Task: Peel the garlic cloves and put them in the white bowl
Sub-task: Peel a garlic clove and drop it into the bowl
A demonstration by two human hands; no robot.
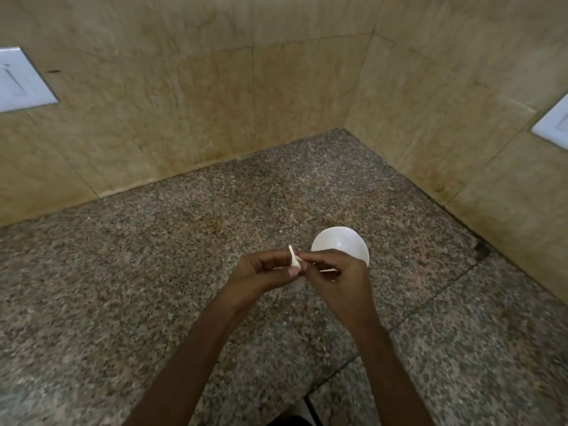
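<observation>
A small pale garlic clove [295, 262] with a thin strip of skin sticking up is held above the speckled granite counter [153, 287]. My left hand [264, 273] grips it with curled fingers and thumb. My right hand [335, 276] pinches it from the right side with its fingertips. The white bowl [341, 242] stands on the counter just behind my right hand; its near rim is hidden by that hand. What shows of its inside looks empty.
Beige marble walls [215, 112] close the counter at the back and right, meeting in a corner. A white switch plate [18, 79] sits on the left wall and another white plate [553, 123] on the right wall. A seam [430, 299] crosses the counter.
</observation>
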